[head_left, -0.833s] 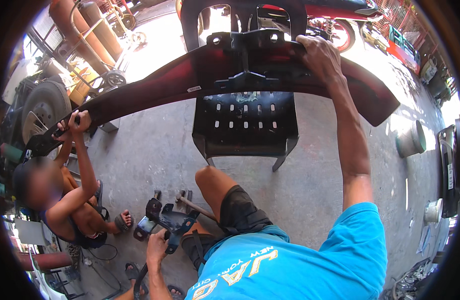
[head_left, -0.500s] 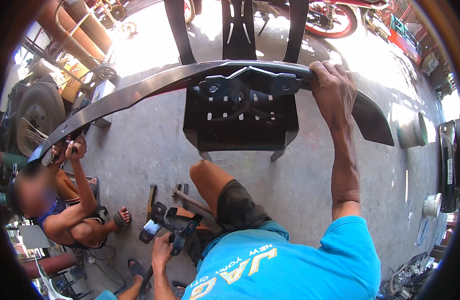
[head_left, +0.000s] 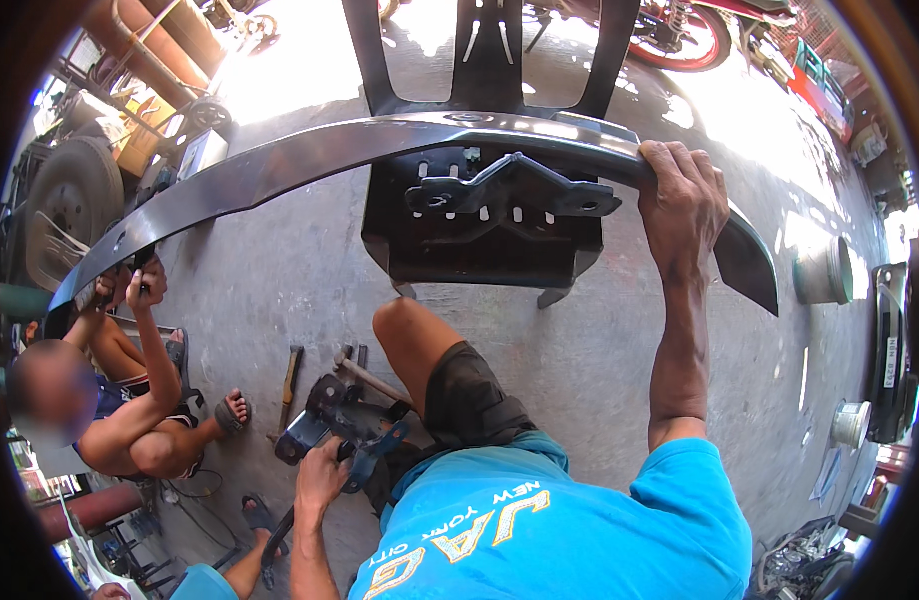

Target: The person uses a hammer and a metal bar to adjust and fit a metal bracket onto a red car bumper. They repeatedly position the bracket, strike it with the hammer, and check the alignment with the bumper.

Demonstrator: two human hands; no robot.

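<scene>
My right hand (head_left: 683, 200) is closed over the top edge of a long, curved black bumper (head_left: 279, 160), near its right end. A bent metal bracket (head_left: 516, 190) shows at the bumper's middle, above the seat of a black plastic chair (head_left: 479, 262). Low on the left, my left hand (head_left: 321, 476) is closed on a dark metal mounting bracket (head_left: 341, 418) with plates and holes, beside my leg. At the far left a squatting co-worker's hands (head_left: 144, 284) are raised under the bumper's left end; what they hold is hard to make out.
A hammer (head_left: 374, 382) and another long-handled tool (head_left: 291, 385) lie on the concrete floor near my knee. A wheel (head_left: 74, 215) and gas cylinders (head_left: 159, 50) stand left. Buckets (head_left: 824, 270) are at right, and a red motorcycle (head_left: 679, 35) is behind the chair.
The bumper has tilted, showing more of its top face, and my right hand has moved with it slightly. The bracket in my left hand has shifted and turned a little.
</scene>
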